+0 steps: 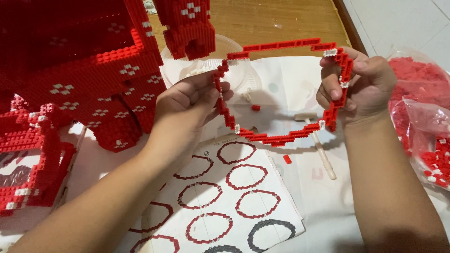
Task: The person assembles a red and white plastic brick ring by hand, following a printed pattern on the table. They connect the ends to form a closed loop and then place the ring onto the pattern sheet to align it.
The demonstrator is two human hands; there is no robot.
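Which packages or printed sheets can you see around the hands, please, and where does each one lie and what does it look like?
Instruction sheet: flat on the table below the hands, white paper printed with rows of red ring diagrams and some dark ones.
Clear plastic bags: at the right edge, beside the right hand, crumpled, filled with small red bricks.
Clear plastic tray: behind the left hand, round, see-through.
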